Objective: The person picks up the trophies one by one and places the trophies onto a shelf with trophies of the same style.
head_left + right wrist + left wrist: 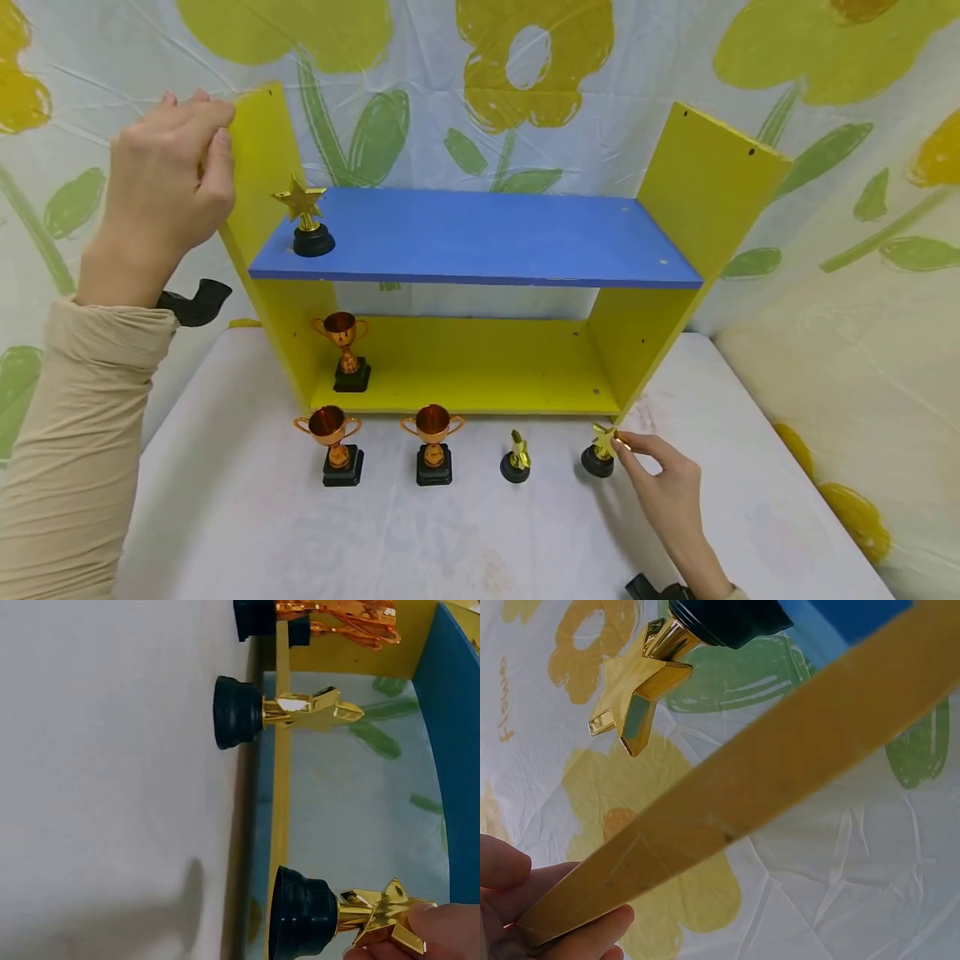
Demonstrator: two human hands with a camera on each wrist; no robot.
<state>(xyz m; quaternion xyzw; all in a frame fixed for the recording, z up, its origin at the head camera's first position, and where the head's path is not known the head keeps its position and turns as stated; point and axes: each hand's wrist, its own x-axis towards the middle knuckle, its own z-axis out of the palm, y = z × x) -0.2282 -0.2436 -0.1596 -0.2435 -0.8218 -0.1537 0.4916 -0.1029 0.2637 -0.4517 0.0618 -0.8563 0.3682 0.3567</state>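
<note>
One star trophy (601, 457) in front of the shelf (480, 237), right end; my right hand (677, 490) pinches it high up, thumb against fingers. Likely light, stiff, slick; stem (351, 918) probably surer. My left hand (168, 162) grips the left panel (264, 154).

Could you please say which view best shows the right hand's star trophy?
The right wrist view: the star trophy appears large there, though fingers cover part. The head view shows it small; the left wrist view misses it.

Three copper cup trophies (433, 427), three gold star trophies (308, 223), one shelf unit (480, 237), one table (420, 550)
</note>
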